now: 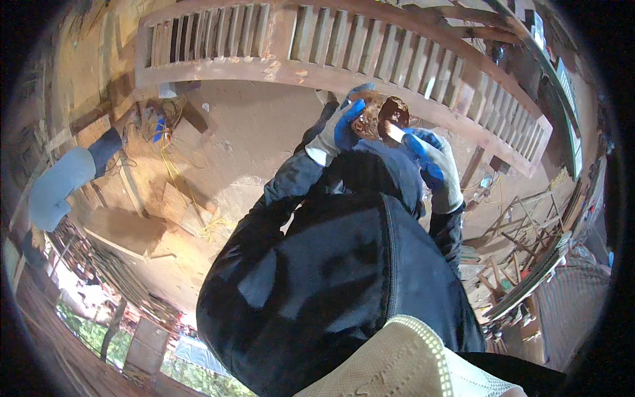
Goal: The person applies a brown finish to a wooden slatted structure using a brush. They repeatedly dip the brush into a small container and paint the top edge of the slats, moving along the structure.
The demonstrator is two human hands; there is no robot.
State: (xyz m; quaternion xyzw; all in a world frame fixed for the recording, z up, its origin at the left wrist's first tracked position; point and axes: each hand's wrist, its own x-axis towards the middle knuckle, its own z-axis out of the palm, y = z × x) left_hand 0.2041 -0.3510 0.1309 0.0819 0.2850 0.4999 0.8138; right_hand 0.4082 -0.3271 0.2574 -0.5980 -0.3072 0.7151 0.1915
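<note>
In front of my chest, my left hand (336, 137), in a white glove with blue fingers, is closed around a brown-smeared container (368, 118). Its exact kind does not show clearly. Glossy dark brown stuff (395, 109) shows at its right side. My right hand (436, 164), gloved the same way, pinches a small tool with a pale handle (395, 132) that points into the brown stuff. The tool's working end is covered, so I cannot tell whether it is a brush or a scraper. Just beyond both hands stands a long slatted wooden panel (284, 40) with a brownish frame.
A person in a light blue top (63, 182) is at the far left. Yellow cords (173, 169) and wooden boards (126, 228) lie on the floor at left. Timber scraps (516, 245) are piled at right. A long green-edged frame (562, 99) leans at the far right.
</note>
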